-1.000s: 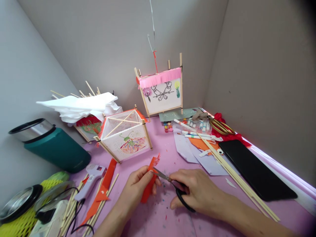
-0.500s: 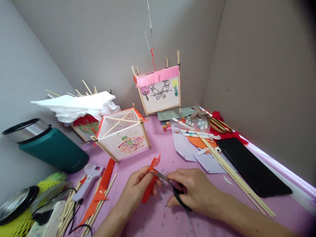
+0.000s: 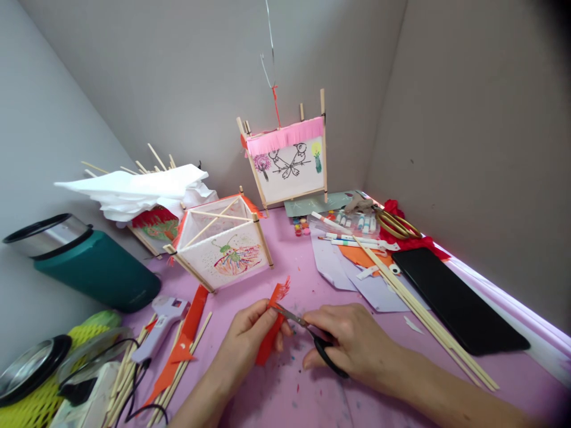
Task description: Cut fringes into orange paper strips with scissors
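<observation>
My left hand (image 3: 252, 333) pinches a narrow strip of red-orange paper (image 3: 269, 346), whose top end is cut into fine fringe. Black-handled scissors (image 3: 328, 356) are held in my right hand (image 3: 352, 345), with their blades pointing left and touching the strip's edge near the fringe. Just behind my hands stands a stick-framed lantern (image 3: 234, 258) with a butterfly drawing. A second lantern (image 3: 289, 169) with pink fringe and a drawing of birds hangs from a wire at the back.
At the left are a teal bottle (image 3: 98, 273), a glue gun (image 3: 163, 327), red paper (image 3: 178, 351) and wooden sticks. A black phone (image 3: 459, 300), long sticks (image 3: 419, 309), markers, pale paper and gold-handled scissors (image 3: 399, 223) lie right on the purple table (image 3: 289, 255).
The scissor blades look slightly more closed at the strip. Both hands have otherwise stayed nearly where they were.
</observation>
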`<state>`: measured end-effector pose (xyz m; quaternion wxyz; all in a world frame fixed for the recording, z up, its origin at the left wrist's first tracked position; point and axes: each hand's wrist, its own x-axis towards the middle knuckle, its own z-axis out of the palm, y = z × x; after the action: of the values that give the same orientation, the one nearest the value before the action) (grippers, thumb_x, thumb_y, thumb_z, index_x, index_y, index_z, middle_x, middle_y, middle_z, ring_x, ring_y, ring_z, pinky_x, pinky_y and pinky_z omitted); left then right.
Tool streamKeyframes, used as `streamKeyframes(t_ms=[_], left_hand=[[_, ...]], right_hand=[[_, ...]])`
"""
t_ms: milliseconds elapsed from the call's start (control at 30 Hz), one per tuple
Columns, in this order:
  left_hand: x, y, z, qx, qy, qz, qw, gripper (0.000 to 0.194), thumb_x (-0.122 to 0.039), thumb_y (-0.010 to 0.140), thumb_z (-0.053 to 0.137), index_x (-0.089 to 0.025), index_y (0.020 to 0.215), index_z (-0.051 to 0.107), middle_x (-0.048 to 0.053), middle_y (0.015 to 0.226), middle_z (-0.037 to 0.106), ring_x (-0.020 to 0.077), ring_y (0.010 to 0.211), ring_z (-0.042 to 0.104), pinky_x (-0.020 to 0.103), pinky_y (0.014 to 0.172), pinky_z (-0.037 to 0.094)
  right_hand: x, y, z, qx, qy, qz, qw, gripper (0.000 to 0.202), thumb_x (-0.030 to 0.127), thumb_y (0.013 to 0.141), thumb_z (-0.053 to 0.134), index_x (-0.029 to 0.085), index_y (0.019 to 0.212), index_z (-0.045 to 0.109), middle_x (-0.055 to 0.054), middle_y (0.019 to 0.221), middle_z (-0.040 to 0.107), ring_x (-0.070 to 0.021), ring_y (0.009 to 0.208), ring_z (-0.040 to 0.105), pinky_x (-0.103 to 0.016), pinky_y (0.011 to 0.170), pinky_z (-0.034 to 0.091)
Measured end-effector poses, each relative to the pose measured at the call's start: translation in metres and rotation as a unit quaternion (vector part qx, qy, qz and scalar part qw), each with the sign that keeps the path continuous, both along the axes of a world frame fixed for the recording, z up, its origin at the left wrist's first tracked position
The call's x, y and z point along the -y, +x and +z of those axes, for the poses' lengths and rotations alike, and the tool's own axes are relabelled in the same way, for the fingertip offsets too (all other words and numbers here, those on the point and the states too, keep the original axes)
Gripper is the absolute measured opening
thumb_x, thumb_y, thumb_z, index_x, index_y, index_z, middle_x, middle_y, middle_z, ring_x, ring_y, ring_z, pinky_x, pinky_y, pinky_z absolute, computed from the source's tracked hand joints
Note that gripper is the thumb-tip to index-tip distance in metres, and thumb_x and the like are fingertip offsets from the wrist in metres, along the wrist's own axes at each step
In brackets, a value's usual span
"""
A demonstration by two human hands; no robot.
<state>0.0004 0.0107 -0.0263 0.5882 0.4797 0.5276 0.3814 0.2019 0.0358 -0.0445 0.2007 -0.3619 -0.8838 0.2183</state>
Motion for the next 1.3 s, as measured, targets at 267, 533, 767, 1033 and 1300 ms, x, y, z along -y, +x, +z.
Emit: streamKeyframes(t_ms=[267,533,767,1033,1300], left_hand=[[0.0019,0.0024,0.0033,0.013,-0.012,0.015,1.0,0.034,-0.044,0.08,0.058,-0.011,0.072,0.064,0.002,0.052,0.059,0.0098,0.046,0.049,0.02,0.046,0.033],[0.0016,0.0005,0.0018,0.016,-0.011,-0.003,1.0,0.035,-0.044,0.082,0.054,-0.012,0.073,0.064,0.002,0.052,0.059,0.0101,0.046,0.05,0.02,0.047,0.034],[0.0008,0.0012,0.0028,0.011,-0.009,-0.006,1.0,0.035,-0.043,0.083,0.053,-0.012,0.071,0.061,0.002,0.054,0.06,0.0102,0.046,0.05,0.02,0.047,0.034],[0.0013,0.0032,-0.0012,0.026,-0.008,-0.03,0.999,0.033,-0.042,0.082,0.054,-0.012,0.072,0.062,0.001,0.054,0.059,0.0102,0.046,0.05,0.021,0.047,0.034],[0.0036,0.0072,-0.0023,0.026,-0.014,-0.044,0.999,0.033,-0.042,0.08,0.055,-0.011,0.074,0.063,0.004,0.057,0.062,0.0104,0.046,0.052,0.021,0.046,0.034]], right_hand=[[-0.0016,-0.0004,0.0001,0.008,0.011,0.006,1.0,0.038,0.057,0.077,0.06,0.019,0.08,0.065,0.001,0.063,0.061,-0.012,0.054,0.05,-0.022,0.053,0.03],[-0.0019,0.0007,-0.0077,0.001,0.039,0.013,0.999,0.037,0.055,0.078,0.06,0.019,0.079,0.064,0.001,0.063,0.061,-0.0117,0.053,0.049,-0.023,0.052,0.028],[-0.0022,-0.0004,-0.0046,0.007,0.031,0.0,1.0,0.037,0.057,0.073,0.064,0.02,0.076,0.061,0.002,0.063,0.06,-0.0115,0.054,0.049,-0.023,0.053,0.026],[0.0,-0.0012,-0.0045,-0.004,0.01,-0.009,1.0,0.039,0.057,0.066,0.07,0.021,0.076,0.061,0.004,0.062,0.057,-0.0106,0.053,0.045,-0.022,0.052,0.025],[0.0027,-0.0035,-0.003,-0.02,-0.008,-0.005,1.0,0.036,0.053,0.066,0.072,0.02,0.077,0.061,0.004,0.064,0.057,-0.0109,0.054,0.045,-0.022,0.053,0.027]])
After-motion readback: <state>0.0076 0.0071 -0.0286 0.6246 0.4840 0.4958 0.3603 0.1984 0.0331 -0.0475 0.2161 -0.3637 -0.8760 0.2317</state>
